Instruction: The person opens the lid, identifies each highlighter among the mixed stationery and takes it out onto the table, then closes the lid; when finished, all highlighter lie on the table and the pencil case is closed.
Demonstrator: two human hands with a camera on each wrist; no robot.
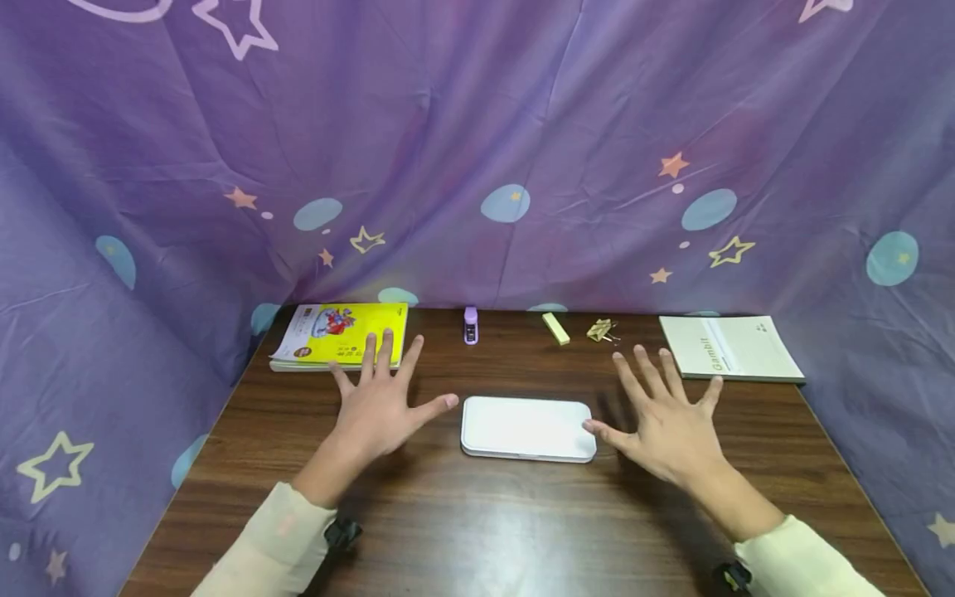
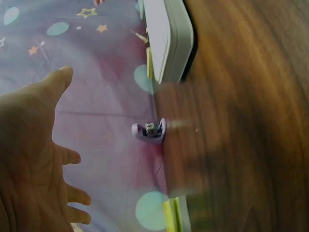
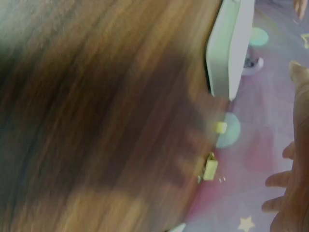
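Observation:
A white rounded case point(image 1: 528, 429) lies flat at the middle of the table, between my two hands. On its left my left hand point(image 1: 379, 408) is held over the table with fingers spread, the thumb pointing toward the case. My right hand point(image 1: 667, 427) is spread the same way on the other side, its thumb tip overlapping the case's right end in the head view. Neither hand holds anything. In the left wrist view the purple stapler point(image 2: 150, 131) appears beyond my fingers. The right wrist view shows gold binder clips point(image 3: 210, 169) past the case's end.
Along the table's back edge sit a yellow-covered book stack point(image 1: 366, 327), the stapler, a small yellow block point(image 1: 555, 328), the binder clips and a pale notebook point(image 1: 731, 348) marked "Gambit". A purple patterned curtain point(image 1: 448, 124) encloses the back and sides of the wooden table point(image 1: 477, 531).

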